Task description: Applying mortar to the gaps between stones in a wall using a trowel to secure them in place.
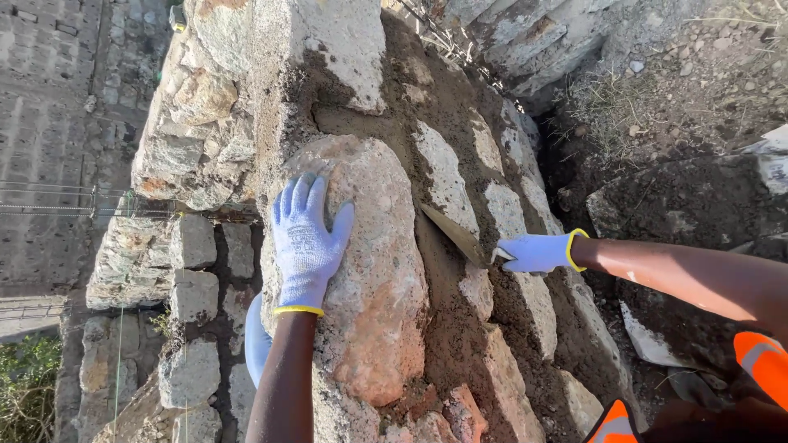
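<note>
The left hand point(305, 238) lies flat, fingers spread and released, on a big stone point(369, 279) atop the wall point(197, 148). The right hand point(538, 253) grips a trowel point(455, 234), its blade in the mortar point(447, 328) beside the stone. This looks like bedding; packing mortar against the stone calls for a steady press.

Pale blue gloves point(305, 238), yellow-edged cuffs
</note>
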